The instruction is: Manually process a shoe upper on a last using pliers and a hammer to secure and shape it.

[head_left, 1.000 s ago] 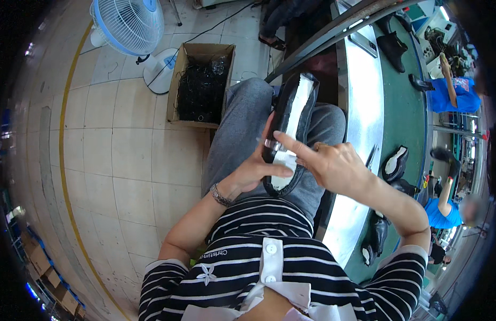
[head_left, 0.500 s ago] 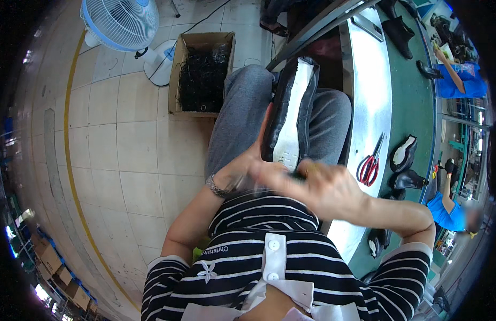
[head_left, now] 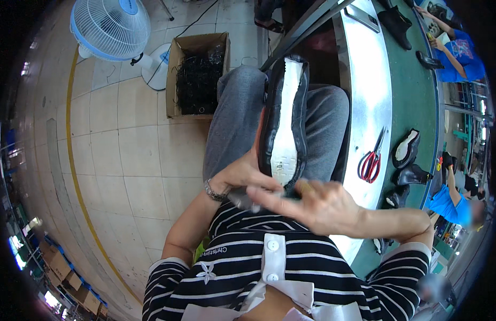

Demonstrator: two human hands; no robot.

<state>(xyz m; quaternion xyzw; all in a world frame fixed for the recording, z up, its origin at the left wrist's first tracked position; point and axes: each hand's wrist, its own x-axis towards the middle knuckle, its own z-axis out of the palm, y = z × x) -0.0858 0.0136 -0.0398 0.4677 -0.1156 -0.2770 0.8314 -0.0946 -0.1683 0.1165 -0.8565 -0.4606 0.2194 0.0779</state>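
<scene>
A black shoe (head_left: 287, 112) lies sole side up over my lap, its toe away from me and a white insole board showing down its middle. My left hand (head_left: 247, 174) grips the shoe by its left side near the heel; some of its fingers are hidden. Just behind the heel is my right hand (head_left: 317, 206), its index finger reaching left and the other fingers curled. It holds a metal tool (head_left: 241, 199), smeared by motion, so its exact kind does not show.
Right of my knees runs a metal ledge (head_left: 365, 96) with red-handled scissors (head_left: 370, 166) and a phone (head_left: 363, 18). Beyond it, a green conveyor (head_left: 406, 112) carries several black shoes. A cardboard box (head_left: 225, 59) of black scraps and a fan (head_left: 113, 29) stand left. Co-workers (head_left: 462, 56) sit across.
The shoe has tipped slightly and its heel has come a little nearer to me. My right hand has shifted down with the tool. The conveyor shoes sit slightly differently in view.
</scene>
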